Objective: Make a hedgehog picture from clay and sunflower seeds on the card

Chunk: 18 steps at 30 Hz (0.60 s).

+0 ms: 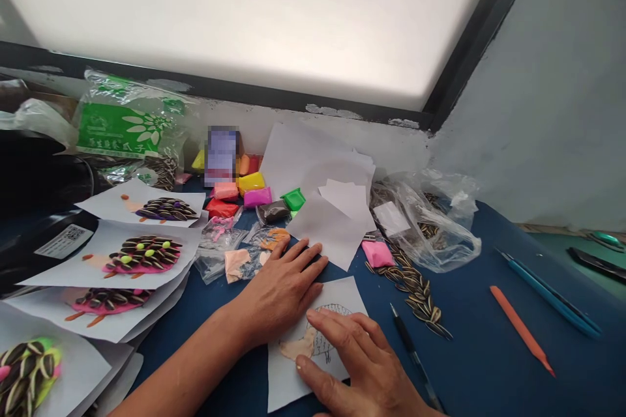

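Head view: clay (pixel 296 346) on one end of the drawing (pixel 319 343), the rest bare

On my feed the paper (pixel 283 391) lies on the table (pixel 469 365), right under the person's hands. The left hand (pixel 288 280) is flat at its upper edge, fingers spread, gripping nothing. The right hand (pixel 357 358) arches over the drawing, thumb and fingers apart, nothing seen in its grip; I cannot tell whether they press down.

I judge this an early stage: beyond the clay I see only bare lines, while the cards (pixel 59 273) at left carry seeds (pixel 144 253) and orange legs (pixel 96 320). A seed pile (pixel 415 287) lies to the right, just beyond the pen (pixel 403 332).
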Available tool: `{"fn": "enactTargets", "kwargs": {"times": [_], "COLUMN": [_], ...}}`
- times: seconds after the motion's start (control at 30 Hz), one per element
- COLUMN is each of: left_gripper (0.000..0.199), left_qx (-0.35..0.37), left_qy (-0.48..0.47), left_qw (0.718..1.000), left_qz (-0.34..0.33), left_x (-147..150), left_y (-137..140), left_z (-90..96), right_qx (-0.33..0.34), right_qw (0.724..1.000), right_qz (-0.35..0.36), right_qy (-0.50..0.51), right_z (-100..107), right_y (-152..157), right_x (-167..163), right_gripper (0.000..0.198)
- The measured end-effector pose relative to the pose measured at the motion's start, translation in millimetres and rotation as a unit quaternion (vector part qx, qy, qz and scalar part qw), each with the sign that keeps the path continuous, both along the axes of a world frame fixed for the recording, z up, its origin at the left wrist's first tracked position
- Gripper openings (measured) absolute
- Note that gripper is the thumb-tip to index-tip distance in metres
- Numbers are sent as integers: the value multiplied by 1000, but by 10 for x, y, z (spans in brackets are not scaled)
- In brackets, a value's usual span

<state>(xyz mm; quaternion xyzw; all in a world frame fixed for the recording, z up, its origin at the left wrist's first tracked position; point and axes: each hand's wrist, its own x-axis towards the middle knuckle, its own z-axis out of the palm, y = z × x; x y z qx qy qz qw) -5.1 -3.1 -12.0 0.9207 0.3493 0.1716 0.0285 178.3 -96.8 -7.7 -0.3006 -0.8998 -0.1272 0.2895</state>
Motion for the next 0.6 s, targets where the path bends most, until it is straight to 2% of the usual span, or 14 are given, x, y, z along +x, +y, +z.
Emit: {"fn": "enactTargets", "kwargs": {"times": [0.37, 0.6], "left_gripper": [39, 39], "left_qx": [3, -6], "left_qy": [10, -2], "left_qw": [1000, 1000], "left_qz": [0, -3], "left_x": [0, -1], "left_y": [-2, -2], "left_z": [0, 19], "right_qx": [-6, 18], "right_qw": [1000, 1000], "right_qz": [-1, -8], "right_qy": [-27, -11], "right_z": [-40, -23], "right_y": [3, -6], "right_x": [-15, 54], "right_gripper": [40, 37]}}
